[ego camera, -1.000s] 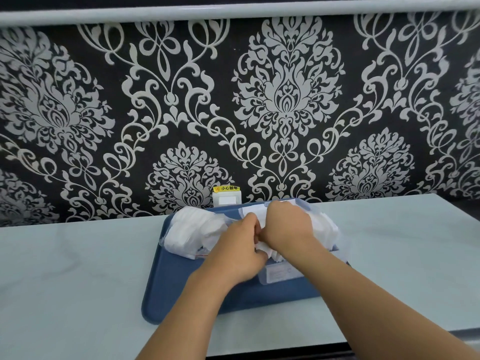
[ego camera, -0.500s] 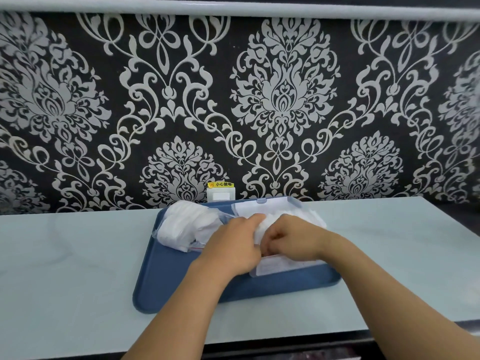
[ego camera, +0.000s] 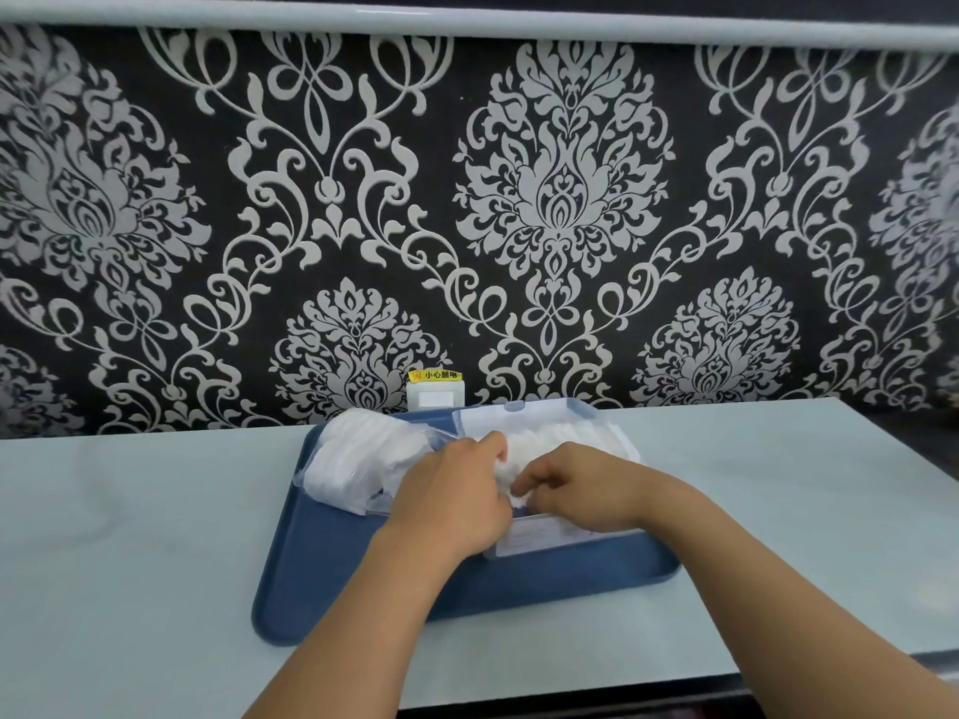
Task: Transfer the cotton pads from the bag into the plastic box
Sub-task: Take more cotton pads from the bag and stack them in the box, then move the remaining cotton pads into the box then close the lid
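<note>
A clear bag (ego camera: 363,464) of white cotton pads lies on the left part of a blue tray (ego camera: 332,578). To its right stands a clear plastic box (ego camera: 560,537) with its lid up at the back, holding a row of white cotton pads (ego camera: 565,438). My left hand (ego camera: 451,495) and my right hand (ego camera: 576,485) meet over the box's left end. Both have curled fingers pinching cotton pads there. The box's front left corner is hidden by my left hand.
The tray sits on a pale blue-grey table (ego camera: 129,552) against a black wall with a silver pattern. A white wall socket (ego camera: 435,394) with a yellow label is right behind the tray. The table's front edge runs below my forearms.
My right hand came down from the far side of the box toward its near left end. The left hand stayed at the box's left end. The view shifted slightly.
</note>
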### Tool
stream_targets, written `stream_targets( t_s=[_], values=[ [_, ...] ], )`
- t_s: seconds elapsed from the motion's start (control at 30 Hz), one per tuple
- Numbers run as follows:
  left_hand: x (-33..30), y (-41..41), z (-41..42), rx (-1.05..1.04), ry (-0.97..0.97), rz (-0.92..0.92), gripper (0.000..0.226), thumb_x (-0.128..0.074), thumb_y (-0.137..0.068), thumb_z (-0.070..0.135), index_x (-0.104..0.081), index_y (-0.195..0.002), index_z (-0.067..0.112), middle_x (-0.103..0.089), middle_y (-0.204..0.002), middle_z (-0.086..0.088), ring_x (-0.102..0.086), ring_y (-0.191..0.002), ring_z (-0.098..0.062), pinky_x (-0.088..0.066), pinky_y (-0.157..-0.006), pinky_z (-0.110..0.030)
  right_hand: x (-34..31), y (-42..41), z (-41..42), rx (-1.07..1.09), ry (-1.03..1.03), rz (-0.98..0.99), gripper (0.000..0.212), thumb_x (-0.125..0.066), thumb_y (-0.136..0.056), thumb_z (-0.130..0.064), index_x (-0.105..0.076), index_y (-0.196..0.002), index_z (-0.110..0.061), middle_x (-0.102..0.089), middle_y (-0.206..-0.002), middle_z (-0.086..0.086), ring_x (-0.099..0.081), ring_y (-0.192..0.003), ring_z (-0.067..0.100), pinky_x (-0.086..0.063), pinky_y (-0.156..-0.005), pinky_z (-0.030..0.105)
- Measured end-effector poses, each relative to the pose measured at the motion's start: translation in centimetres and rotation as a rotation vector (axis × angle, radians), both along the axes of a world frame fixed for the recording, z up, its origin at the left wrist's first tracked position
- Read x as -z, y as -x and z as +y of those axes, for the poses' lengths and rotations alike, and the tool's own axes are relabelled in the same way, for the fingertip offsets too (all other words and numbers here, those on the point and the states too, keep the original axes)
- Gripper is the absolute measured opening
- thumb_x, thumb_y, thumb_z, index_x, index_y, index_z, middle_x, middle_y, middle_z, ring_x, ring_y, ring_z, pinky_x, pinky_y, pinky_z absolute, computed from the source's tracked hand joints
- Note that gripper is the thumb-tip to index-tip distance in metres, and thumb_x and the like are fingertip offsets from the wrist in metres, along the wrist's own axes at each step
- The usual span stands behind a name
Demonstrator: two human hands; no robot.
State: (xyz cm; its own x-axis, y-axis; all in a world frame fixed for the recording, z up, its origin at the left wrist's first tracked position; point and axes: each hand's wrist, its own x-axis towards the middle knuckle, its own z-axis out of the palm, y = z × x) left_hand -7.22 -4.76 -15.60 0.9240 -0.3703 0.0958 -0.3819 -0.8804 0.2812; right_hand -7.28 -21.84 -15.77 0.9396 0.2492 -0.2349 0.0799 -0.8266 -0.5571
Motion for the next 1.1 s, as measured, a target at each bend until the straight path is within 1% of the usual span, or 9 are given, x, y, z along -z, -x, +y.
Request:
stream_targets(
  t_s=[0.13,0.27,0.37,0.43,0.57,0.7,0.8,0.93,1.1],
  values=[
    [-0.1,0.2,-0.8,-0.113,-0.07,-0.009,0.031,-0.054,-0.092,0.033,-0.062,-0.121,0.024,-0.059,-0.126,-0.006,-0.059,-0.11,-0.031,-0.041,-0.077,-0.035,-0.4,0.2,-0.4,-0.015,-0.119,-0.003,0.018,-0.062,-0.095,-0.017,-0.079,-0.1,-0.019,-0.068,-0.072,-0.019,-0.055,-0.062,-0.001,-0.042,-0.06,0.012],
    [0.0,-0.2,-1.2,-0.142,-0.148,0.047,0.032,-0.046,-0.097,0.037,-0.064,-0.118,0.02,-0.048,-0.128,-0.011,-0.056,-0.111,-0.035,-0.036,-0.075,-0.035,-1.1,0.5,-1.1,0.016,-0.161,-0.008,0.021,-0.062,-0.091,-0.008,-0.081,-0.096,-0.012,-0.07,-0.069,-0.016,-0.056,-0.058,-0.005,-0.043,-0.054,0.009],
    [-0.4,-0.2,-1.4,-0.159,-0.182,0.089,0.039,-0.04,-0.1,0.037,-0.063,-0.124,0.018,-0.041,-0.135,-0.014,-0.055,-0.112,-0.036,-0.036,-0.077,-0.036,-0.8,0.4,-0.8,0.004,-0.149,0.015,0.023,-0.059,-0.091,-0.009,-0.08,-0.1,-0.015,-0.073,-0.08,-0.012,-0.059,-0.068,-0.002,-0.053,-0.067,0.019],
    [-0.6,-0.1,-1.8,-0.14,-0.255,0.112,0.037,-0.042,-0.1,0.03,-0.061,-0.129,0.018,-0.037,-0.141,-0.016,-0.053,-0.116,-0.035,-0.04,-0.08,-0.038,-0.7,0.4,-0.4,-0.018,-0.132,0.054,0.024,-0.057,-0.094,-0.013,-0.077,-0.106,-0.019,-0.073,-0.09,-0.011,-0.063,-0.079,0.001,-0.051,-0.076,0.018],
    [-1.0,0.2,-2.1,-0.068,-0.263,0.171,0.038,-0.029,-0.104,0.021,-0.051,-0.134,0.015,-0.046,-0.136,-0.017,-0.037,-0.13,-0.034,-0.041,-0.088,-0.044,0.0,-0.2,0.4,-0.047,-0.031,0.087,0.024,-0.048,-0.098,-0.024,-0.069,-0.094,-0.035,-0.07,-0.11,-0.005,-0.061,-0.108,0.019,-0.046,-0.101,0.034],
    [-1.2,0.3,-1.4,-0.055,-0.139,0.232,0.043,-0.019,-0.108,0.031,-0.044,-0.136,0.012,-0.042,-0.142,-0.017,-0.039,-0.129,-0.036,-0.035,-0.104,-0.046,0.2,-0.4,1.0,-0.055,0.019,0.093,0.032,-0.043,-0.101,-0.026,-0.066,-0.124,-0.026,-0.063,-0.129,-0.005,-0.056,-0.117,0.016,-0.04,-0.108,0.035],
    [-0.4,-0.1,-0.9,-0.07,-0.063,0.204,0.04,-0.026,-0.104,0.04,-0.035,-0.136,0.019,-0.045,-0.135,-0.02,-0.047,-0.122,-0.04,-0.04,-0.097,-0.048,0.2,-0.3,0.9,-0.082,0.035,0.097,0.032,-0.043,-0.101,-0.024,-0.067,-0.121,-0.025,-0.064,-0.125,-0.005,-0.056,-0.114,0.017,-0.041,-0.106,0.035],
    [-0.7,0.6,-0.3,-0.02,-0.054,0.097,0.055,-0.041,-0.101,0.035,-0.02,-0.151,0.027,-0.057,-0.126,-0.017,-0.056,-0.111,-0.039,-0.04,-0.077,-0.04,0.3,-0.3,0.7,-0.072,0.006,0.08,0.028,-0.045,-0.099,-0.021,-0.068,-0.091,-0.036,-0.069,-0.105,-0.01,-0.06,-0.105,0.015,-0.045,-0.099,0.032],
    [-1.3,1.2,0.4,-0.072,-0.044,-0.039,0.058,-0.058,-0.095,0.024,-0.031,-0.146,0.025,-0.061,-0.121,-0.014,-0.058,-0.11,-0.037,-0.038,-0.073,-0.038,0.0,-0.3,0.8,-0.086,-0.003,0.091,0.03,-0.045,-0.101,-0.022,-0.071,-0.103,-0.037,-0.068,-0.114,-0.019,-0.058,-0.113,0.006,-0.041,-0.106,0.028]
  ],
)
